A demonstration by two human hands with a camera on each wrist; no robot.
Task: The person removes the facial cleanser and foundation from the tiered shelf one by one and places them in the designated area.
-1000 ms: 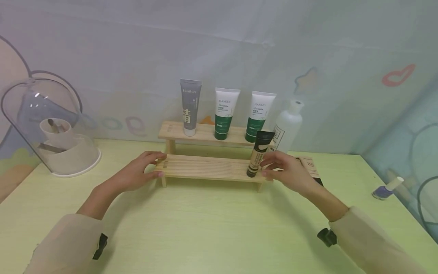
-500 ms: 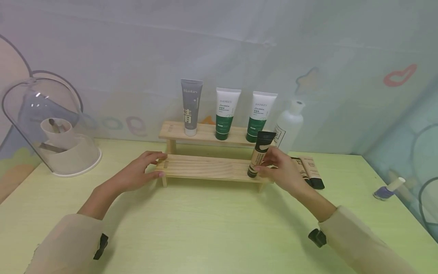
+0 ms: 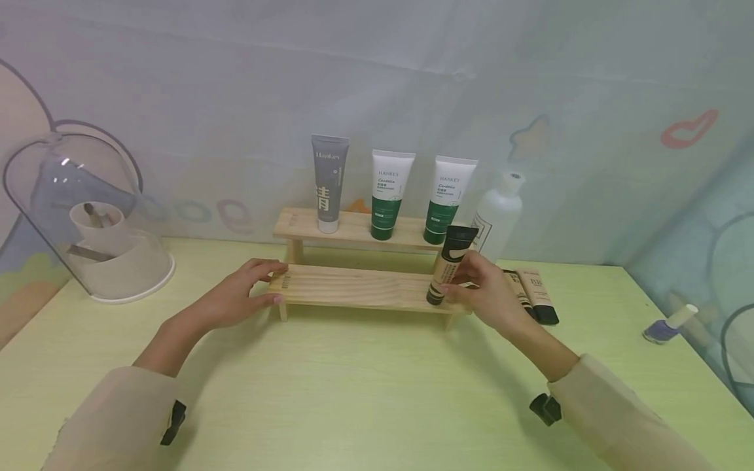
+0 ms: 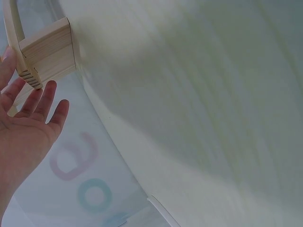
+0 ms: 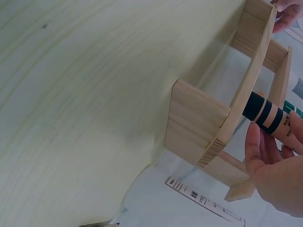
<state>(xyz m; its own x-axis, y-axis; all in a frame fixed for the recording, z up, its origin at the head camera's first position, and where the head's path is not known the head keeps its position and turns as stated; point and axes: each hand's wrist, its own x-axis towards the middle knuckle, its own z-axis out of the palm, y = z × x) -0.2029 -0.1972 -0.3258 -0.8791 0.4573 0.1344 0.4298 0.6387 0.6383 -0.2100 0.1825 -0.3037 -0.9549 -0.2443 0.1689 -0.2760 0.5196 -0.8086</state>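
Upright beige tube (image 3: 449,265), black cap down on lower shelf (image 3: 353,288), lettering unreadable; right hand (image 3: 489,291) fingers pinching it. "HANKEY" tubes (image 3: 385,195) behind. Left hand (image 3: 232,301) fingers straight against shelf end.

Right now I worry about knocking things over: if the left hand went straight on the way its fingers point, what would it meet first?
The left hand already touches the left end of the wooden rack's lower shelf.

A tan tube (image 3: 449,265) with black bands stands on the pale wooden rack (image 3: 353,288).
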